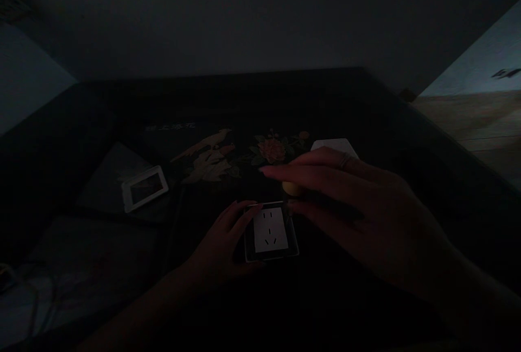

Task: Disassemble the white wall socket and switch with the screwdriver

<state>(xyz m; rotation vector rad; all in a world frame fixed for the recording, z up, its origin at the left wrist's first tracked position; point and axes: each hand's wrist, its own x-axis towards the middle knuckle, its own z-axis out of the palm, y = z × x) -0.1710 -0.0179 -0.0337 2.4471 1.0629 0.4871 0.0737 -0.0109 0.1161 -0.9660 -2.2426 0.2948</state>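
In the dim light, a wall socket [270, 231] with a white slotted centre and a dark surround lies in front of me. My left hand [228, 238] grips its left side, fingers at the top edge and thumb near the bottom. Over its upper right corner, my right hand [345, 194] is closed around a screwdriver [292, 188]. Only part of its yellow handle shows; the thin shaft points down at the socket's right edge, and its tip is too dark to make out.
A white rectangular socket frame [127, 196] lies to the left. Behind my right hand is a white object [334, 145], partly hidden. The dark tabletop [228, 91] bears a flower print [272, 149] and a bird print [207, 165]. A pale wall [228, 21] rises behind it.
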